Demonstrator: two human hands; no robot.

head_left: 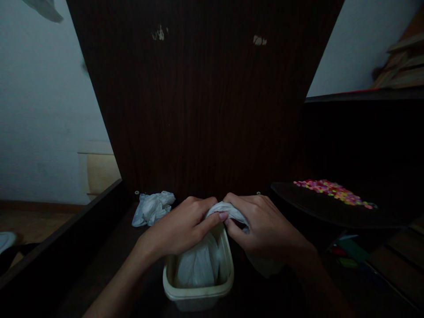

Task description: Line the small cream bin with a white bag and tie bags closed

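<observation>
Both of my hands meet above a pale plastic container [198,292]. My left hand [185,227] pinches one end of a twisted white plastic bag [228,208], thumb along its near side. Close against it, my right hand [261,221] is closed on the same bag, with the thumb pointing in toward the left thumb. Inside the container lies more crumpled white plastic [197,265]; I cannot tell whether it joins the bag in my hands. Another crumpled white plastic bag [153,207] rests on the dark surface left of my left hand.
A tall dark wooden panel [205,110] rises behind my hands. On the right, a dark curved shelf [298,198] carries a heap of small pink and yellow pieces [334,193]. Below it are green and red items [353,249]. A dark raised edge [66,234] runs along the left.
</observation>
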